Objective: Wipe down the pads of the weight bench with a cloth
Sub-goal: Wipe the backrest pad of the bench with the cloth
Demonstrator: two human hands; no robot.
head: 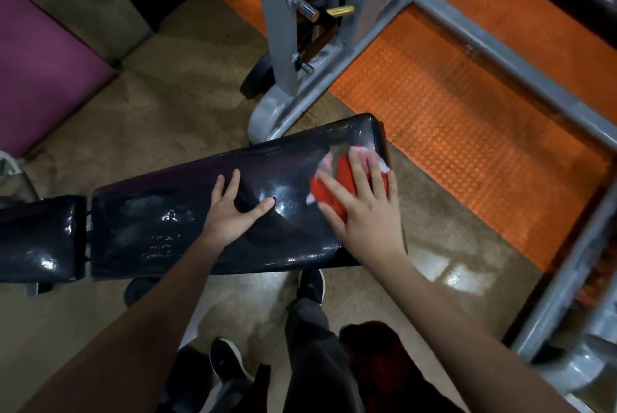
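Right hand [362, 202] covers most of (blurred) cloth [334, 184].

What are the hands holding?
The right hand presses flat on a red cloth on the long pad; the left hand rests bare on it.

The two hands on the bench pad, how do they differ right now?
The right hand presses flat on a red and white cloth near the long pad's far end; the left hand rests bare on the pad's middle. The right hand looks motion-blurred; the left looks sharp. Both have straight, spread fingers, palms down, on the same glossy black pad.
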